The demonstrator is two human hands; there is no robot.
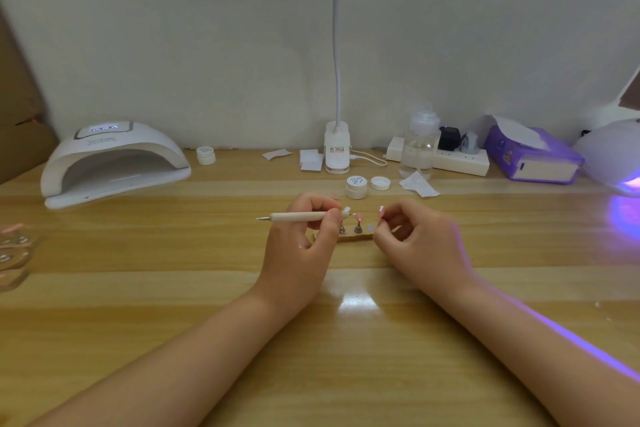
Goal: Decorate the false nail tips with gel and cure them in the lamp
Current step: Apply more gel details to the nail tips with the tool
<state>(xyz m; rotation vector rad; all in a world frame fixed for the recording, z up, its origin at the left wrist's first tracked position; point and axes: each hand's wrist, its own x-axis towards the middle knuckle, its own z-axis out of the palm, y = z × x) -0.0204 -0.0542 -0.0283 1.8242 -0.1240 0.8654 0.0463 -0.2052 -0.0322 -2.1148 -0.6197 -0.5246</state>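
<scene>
Wood-grain desk (138,288) runs under both forearms, glossy, with glare between the wrists; white wall behind.

Nearest work: left hand (304,239) curls its fingers round a cream dotting pen (301,217); pen's long axis lies close to horizontal, metal ball end pointing off to the left, working end pointing right toward the nail tips. Right hand (412,236) pinches a small pink false tip (381,211) between thumb and forefinger, held just above the desk; tip looks roughly upright, long axis near vertical (too small to say which face is toward the pen).

Between the hands sits a small wooden holder (356,237) with metal stands; one stand carries a pale nail tip (346,209), another a pinkish one (359,217); a bare round pad sits at the holder's right end.

Step in hand, my read: placing gel detail on a tip. To do it well: brace both hand heels on the desk; bring the pen in along its own axis; touch lightly, small load of gel; keep the held tip pinched by its edges, not the painted face.

Just beyond: open gel pot (356,186) and its loose lid (380,183); reload from there.

Far left: curing lamp (114,163), mouth facing the person, well apart from the tips; far centre, clip desk lamp (336,149); far right, tissue box (530,158) (violet glow beside it).
</scene>
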